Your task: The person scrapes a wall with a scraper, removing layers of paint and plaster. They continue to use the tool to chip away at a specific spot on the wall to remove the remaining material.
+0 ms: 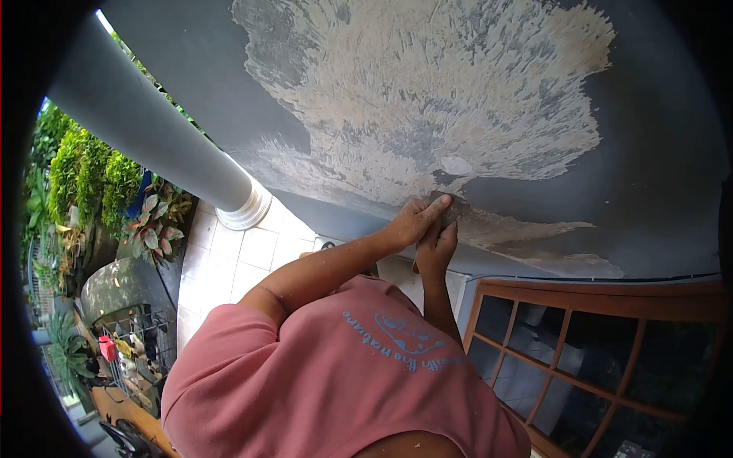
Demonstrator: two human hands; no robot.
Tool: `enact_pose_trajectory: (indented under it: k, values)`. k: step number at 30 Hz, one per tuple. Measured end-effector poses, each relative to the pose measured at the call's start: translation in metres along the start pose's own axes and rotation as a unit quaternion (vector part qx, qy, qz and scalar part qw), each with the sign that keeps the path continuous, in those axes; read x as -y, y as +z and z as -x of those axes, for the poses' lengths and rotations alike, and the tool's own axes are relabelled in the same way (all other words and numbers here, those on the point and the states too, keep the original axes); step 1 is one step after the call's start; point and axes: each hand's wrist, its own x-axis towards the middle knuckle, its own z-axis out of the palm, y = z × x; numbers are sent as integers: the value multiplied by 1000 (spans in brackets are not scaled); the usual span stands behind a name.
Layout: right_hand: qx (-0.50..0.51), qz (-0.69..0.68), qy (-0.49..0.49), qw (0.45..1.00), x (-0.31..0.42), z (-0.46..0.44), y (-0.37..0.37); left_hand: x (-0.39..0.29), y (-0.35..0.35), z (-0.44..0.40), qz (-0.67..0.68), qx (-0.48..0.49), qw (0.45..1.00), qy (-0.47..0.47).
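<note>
My left hand point(416, 224) is closed at the scraped wall point(450, 99), its thumb pressed along a flat, grey-brown scraper point(457, 209). Just below and to the right, my right hand point(437, 248) is closed around the lower part of the same scraper. Fingers cover most of the tool, so its handle is largely hidden. Its blade end lies against or very close to the wall. Around it, grey paint point(527, 202) borders a wide, rough patch of bared pale plaster. A small whitish spot point(456, 165) shows just above the hands.
A round white column point(164, 126) rises at the left from the tiled floor point(256, 246). Potted plants point(156, 221) and a wire basket point(141, 336) stand beyond it. A wood-framed window point(561, 336) is at the lower right, under a dark cable point(580, 280).
</note>
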Motion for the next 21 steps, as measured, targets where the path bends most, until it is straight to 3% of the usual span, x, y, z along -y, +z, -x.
enact_pose_trajectory:
  k: [8,11,12,15,18,21]
  values:
    - [-47,29,-76,996,19,-4,10,-18,2,4,-55,-22,997,53]
    - [-48,72,-57,995,71,-15,2,-66,12,10,-33,20,997,72]
    - [-30,47,-36,998,52,-16,-4,-72,20,13,46,43,994,90]
    - [-77,69,-127,987,50,-3,8,-44,10,15,-67,-25,996,57]
    - [-49,59,-69,995,8,7,15,-7,-6,9,-17,4,1000,-21]
    - [-61,64,-113,990,24,-3,9,-20,-1,2,-57,10,996,75]
